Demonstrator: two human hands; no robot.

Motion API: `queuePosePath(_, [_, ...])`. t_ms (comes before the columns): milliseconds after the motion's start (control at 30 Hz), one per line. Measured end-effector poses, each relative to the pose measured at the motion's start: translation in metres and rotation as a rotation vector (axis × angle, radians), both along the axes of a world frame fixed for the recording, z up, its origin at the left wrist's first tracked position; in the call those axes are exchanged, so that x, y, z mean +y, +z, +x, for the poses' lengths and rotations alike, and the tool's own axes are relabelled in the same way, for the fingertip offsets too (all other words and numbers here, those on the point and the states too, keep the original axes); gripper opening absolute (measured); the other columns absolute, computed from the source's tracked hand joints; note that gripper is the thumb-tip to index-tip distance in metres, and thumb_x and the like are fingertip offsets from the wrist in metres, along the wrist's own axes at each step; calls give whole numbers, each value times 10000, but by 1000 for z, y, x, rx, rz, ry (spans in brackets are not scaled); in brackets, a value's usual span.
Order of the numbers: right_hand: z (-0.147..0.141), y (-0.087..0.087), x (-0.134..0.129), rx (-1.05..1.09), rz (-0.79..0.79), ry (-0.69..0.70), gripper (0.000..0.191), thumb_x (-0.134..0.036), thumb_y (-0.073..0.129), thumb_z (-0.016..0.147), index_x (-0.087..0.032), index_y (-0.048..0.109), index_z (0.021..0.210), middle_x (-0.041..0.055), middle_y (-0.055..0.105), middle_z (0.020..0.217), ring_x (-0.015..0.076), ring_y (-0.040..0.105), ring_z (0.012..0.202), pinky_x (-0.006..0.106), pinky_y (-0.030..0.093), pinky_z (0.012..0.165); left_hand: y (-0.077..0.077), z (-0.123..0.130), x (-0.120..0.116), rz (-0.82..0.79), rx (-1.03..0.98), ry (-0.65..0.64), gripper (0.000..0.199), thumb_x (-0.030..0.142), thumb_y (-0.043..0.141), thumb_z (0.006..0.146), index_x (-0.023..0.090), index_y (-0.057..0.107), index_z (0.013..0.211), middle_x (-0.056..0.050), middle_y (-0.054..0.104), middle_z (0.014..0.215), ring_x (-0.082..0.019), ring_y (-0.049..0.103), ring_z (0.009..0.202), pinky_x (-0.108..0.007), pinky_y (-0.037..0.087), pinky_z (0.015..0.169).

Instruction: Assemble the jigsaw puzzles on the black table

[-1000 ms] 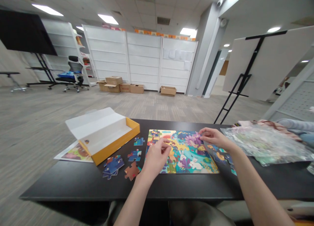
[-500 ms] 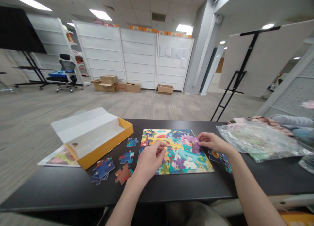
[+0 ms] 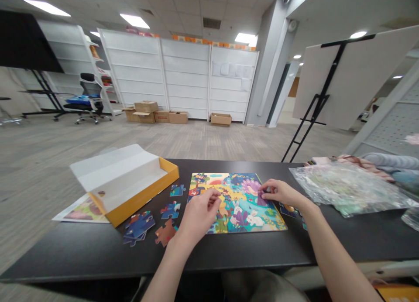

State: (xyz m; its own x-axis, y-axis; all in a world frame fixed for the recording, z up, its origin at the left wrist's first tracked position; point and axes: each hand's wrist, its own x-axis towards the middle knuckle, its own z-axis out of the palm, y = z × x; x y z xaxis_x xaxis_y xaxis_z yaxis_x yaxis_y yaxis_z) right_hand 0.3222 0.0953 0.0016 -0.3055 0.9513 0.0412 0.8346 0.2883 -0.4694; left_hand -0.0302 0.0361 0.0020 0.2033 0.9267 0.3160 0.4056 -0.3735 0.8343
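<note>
A colourful jigsaw puzzle (image 3: 244,210) with rabbits and a purple peacock lies on the black table. Over its left part is my left hand (image 3: 203,208), thumb and fingers curled together; whatever they hold, if anything, is hidden. At the puzzle's right side, my right hand (image 3: 280,193) has its fingertips closed on a purple puzzle piece (image 3: 262,200) by the peacock. Loose dark blue puzzle pieces (image 3: 140,227) lie stacked left of the puzzle, near a brown piece (image 3: 165,232) and blue pieces (image 3: 170,210). More pieces (image 3: 288,209) lie partly hidden under my right wrist.
An open yellow box (image 3: 144,199) with a white lid stands at the table's left, over a printed sheet (image 3: 83,210). Clear plastic bags (image 3: 350,186) cover the right end of the table (image 3: 248,252). Beyond are cardboard boxes (image 3: 144,112) and an easel-like stand (image 3: 316,105).
My right hand has shifted slightly left and down, its fingertips now further onto the purple part of the puzzle. My left hand stays nearly still.
</note>
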Motion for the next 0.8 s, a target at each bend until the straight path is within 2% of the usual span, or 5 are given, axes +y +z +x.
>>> queuePosePath(200, [-1, 3, -2, -3, -6, 12, 382, -504, 685, 792, -218, 798, 1019, 75, 683, 906, 181, 554, 705, 307, 459, 679, 0, -4, 0, -10, 18, 9, 136, 295, 574, 890, 262, 687, 957, -29, 754, 888, -217, 719, 835, -305, 557, 758])
queuePosePath(300, [-5, 6, -4, 18, 45, -21, 442, -563, 661, 803, -206, 782, 1035, 77, 689, 896, 178, 547, 682, 310, 458, 657, 0, -5, 0, -4, 40, 19, 142, 292, 570, 892, 264, 685, 971, -28, 752, 890, -220, 714, 842, -307, 547, 766])
queuePosePath(400, [-11, 8, -5, 28, 111, -47, 464, -585, 640, 815, -191, 771, 1023, 68, 675, 826, 176, 530, 654, 308, 443, 626, 2, -5, -2, 15, 144, -3, 161, 305, 581, 889, 259, 680, 1008, -36, 747, 931, -228, 702, 859, -331, 534, 795])
queuePosePath(600, [-19, 9, -7, 58, 125, -53, 441, -567, 622, 831, -171, 765, 962, 57, 660, 755, 174, 524, 635, 306, 423, 605, 4, 1, -11, 47, 402, -168, 446, 300, 731, 780, 215, 639, 1208, -113, 677, 1221, -317, 583, 1188, -444, 442, 1027])
queuePosePath(800, [-21, 12, -7, 140, 139, -101, 424, -547, 591, 863, -156, 744, 925, 66, 686, 754, 172, 521, 633, 310, 418, 595, 5, -1, -9, 19, 481, -154, 422, 248, 663, 840, 202, 605, 1255, -123, 657, 1243, -315, 561, 1208, -466, 415, 1046])
